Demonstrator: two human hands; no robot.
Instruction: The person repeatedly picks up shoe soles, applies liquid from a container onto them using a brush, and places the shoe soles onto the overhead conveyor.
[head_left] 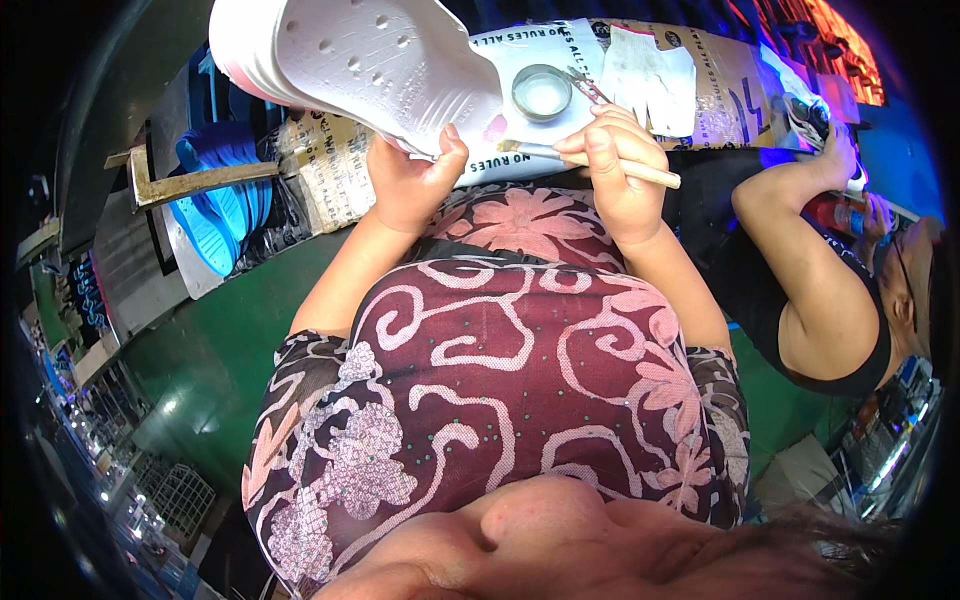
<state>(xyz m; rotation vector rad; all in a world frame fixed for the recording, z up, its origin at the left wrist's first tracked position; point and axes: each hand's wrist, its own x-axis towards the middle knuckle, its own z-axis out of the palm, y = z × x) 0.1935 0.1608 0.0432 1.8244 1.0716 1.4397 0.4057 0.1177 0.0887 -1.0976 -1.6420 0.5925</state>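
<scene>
Left hand (415, 178): fingers curled closed on the heel end of a white shoe sole (350, 70). Thumb is on the near edge; the other fingers are mostly hidden under it, so can't tell their exact grip. Sole runs up and left from those fingers, dimpled face showing, small pink patch (495, 127) at its right end.

Right hand (622, 165): fingers pinched closed round a brush (640, 172) with a pale handle. Handle butt sticks out right of the fingers, bristles point left toward the sole. Tip is just below the pink patch; contact can't be told.

Just beyond the right fingers, up and left: round bowl (541, 70) with whitish contents, standing on a white printed sheet (590, 50). Up and right of the same fingers: torn white paper (652, 85) on brown taped cardboard (725, 85).

Left of the left fingers, well apart: wooden strip (210, 184), with blue footwear (212, 225) beside it.

Far right of the right fingers: a co-worker's hand (842, 155) at a black-and-white shoe (808, 122).
</scene>
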